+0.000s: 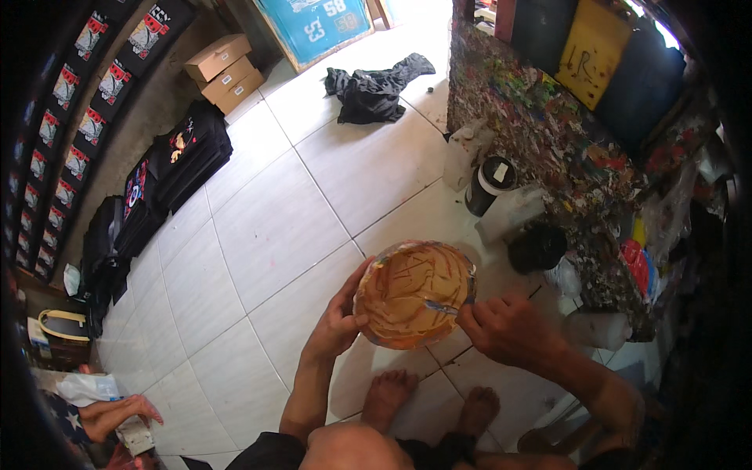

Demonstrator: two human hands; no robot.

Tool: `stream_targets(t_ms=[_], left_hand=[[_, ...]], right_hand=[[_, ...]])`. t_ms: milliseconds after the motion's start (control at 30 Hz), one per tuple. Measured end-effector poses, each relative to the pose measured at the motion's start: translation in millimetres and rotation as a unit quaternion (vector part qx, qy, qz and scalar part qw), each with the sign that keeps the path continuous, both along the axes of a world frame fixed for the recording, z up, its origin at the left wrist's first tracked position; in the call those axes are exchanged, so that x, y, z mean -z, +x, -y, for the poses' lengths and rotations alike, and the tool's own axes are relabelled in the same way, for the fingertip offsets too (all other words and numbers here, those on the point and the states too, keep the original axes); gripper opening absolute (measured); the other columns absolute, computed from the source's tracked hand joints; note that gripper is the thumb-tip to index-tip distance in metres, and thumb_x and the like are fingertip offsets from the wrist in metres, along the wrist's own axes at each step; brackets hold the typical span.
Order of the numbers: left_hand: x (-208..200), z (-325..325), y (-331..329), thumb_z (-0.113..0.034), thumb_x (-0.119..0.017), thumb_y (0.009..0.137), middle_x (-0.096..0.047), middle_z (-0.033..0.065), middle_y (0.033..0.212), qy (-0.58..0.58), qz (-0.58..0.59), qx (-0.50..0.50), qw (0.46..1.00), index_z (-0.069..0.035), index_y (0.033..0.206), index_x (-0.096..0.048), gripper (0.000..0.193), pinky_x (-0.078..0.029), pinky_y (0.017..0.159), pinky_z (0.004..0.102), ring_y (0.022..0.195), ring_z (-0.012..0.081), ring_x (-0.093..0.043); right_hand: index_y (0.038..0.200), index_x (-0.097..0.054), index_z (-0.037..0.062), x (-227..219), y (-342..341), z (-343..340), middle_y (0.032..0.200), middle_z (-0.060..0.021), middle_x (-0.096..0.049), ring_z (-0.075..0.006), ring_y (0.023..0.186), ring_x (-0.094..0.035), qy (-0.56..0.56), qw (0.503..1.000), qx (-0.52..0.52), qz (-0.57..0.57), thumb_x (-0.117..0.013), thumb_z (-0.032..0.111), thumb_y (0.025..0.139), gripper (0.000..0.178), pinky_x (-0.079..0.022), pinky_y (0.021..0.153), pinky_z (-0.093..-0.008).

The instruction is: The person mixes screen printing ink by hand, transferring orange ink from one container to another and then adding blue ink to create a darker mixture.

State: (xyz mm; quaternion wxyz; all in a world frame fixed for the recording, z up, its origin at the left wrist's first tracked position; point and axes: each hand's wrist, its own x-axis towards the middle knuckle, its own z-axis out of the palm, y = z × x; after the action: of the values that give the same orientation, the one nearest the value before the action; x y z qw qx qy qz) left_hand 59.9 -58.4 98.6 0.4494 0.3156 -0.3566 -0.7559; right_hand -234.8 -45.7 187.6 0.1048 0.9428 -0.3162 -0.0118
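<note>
Left hand (338,319) grips the rim of a round bowl (413,294) held over the white tile floor (266,227); right hand (501,329) pinches a thin tool (442,308) inside it. Orange paste looks mostly scraped, streaks left. Paint-spattered bench (540,117) right, 2 containers (489,184) beneath, black shirts (188,153) stacked left.

Stacked brown cardboard boxes (223,70) far left by wall. Blue sign panel (313,27) far centre. Yellow rectangular board (591,51) far right. Black can, white label (489,184) right.
</note>
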Motion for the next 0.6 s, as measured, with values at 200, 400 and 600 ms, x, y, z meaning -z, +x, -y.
stream_targets(t_ms=[200,400,600], left_hand=[[-10.5,-15.4,13.0,-0.022,-0.08,0.074,-0.027,0.0144,0.159,0.008,0.013,-0.026,1.0,-0.007,0.158,-0.019,0.104,-0.03,0.118,0.0394,0.145,0.0266,-0.031],[-22.1,-17.5,12.6,-0.01,-0.078,0.074,-0.024,0.012,0.16,0.023,-0.015,-0.042,0.999,-0.007,0.158,-0.015,0.105,-0.031,0.118,0.0409,0.147,0.027,-0.027],[-16.5,-21.0,10.5,-0.007,-0.077,0.071,-0.025,0.0099,0.16,-0.031,-0.04,-0.082,0.995,-0.008,0.158,-0.015,0.107,-0.031,0.118,0.0411,0.146,0.0269,-0.029]], right_hand=[[0.098,-0.062,0.0064,26.6,12.7,-9.7,0.068,0.0004,-0.048,-0.016,0.06,-0.055,-0.013,0.996,0.031,0.087,-0.062,0.014,0.083,0.017,-0.043,0.054,-0.0319],[0.108,-0.063,0.0013,11.9,5.2,-4.8,0.071,-0.0027,-0.053,-0.0158,0.058,-0.056,-0.016,0.99,0.076,0.119,-0.062,0.013,0.084,0.027,-0.045,0.051,-0.0321],[0.108,-0.061,0.0001,27.4,4.6,-4.0,0.07,-0.0068,-0.057,-0.0216,0.058,-0.06,0.015,0.98,0.136,0.145,-0.061,0.009,0.086,0.023,-0.044,0.047,-0.0364]])
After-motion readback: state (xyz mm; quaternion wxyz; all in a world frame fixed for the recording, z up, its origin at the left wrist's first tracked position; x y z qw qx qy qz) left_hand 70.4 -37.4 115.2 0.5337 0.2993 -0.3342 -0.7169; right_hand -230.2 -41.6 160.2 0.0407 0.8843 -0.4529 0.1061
